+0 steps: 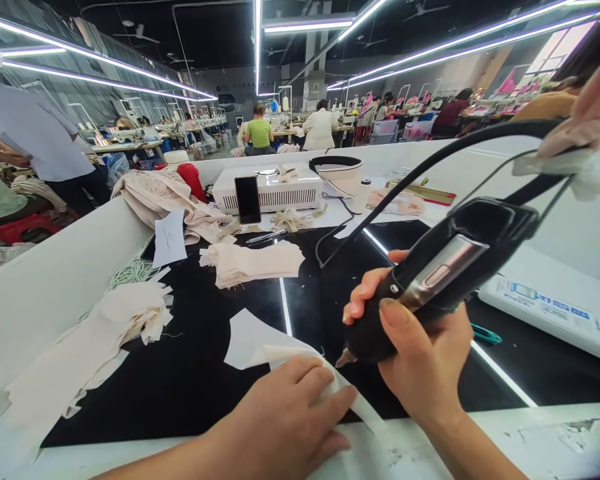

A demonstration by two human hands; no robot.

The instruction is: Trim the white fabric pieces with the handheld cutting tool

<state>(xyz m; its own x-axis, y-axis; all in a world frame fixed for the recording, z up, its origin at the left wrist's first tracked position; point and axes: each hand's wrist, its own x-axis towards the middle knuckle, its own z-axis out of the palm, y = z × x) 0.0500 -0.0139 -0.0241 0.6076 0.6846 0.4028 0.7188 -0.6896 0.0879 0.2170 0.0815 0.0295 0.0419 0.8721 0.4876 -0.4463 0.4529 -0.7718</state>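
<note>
White fabric (pixel 247 337) lies at the near edge of the black panel (pixel 195 373), under the left hand (pixel 300 407), whose bent fingers rest on it — likely to steady it; whether they also pinch a fold, I cannot tell. Above the panel's near right part, the right hand (pixel 425 353) wraps around the black corded tool (pixel 430 280), tilted seemingly to bring its tip beside the fabric. Stacked cream pieces (pixel 255 261) sit towards the panel's far side — perhaps to keep them away from the tool.

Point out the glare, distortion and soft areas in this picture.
Head view: ceiling tube lights mirror as white streaks on the glossy black work surface; head view: wide-angle stretching toward the edges, pixelation at upper left; head view: distant sewing stations look soft, the black corded handheld tool clearer.
</note>
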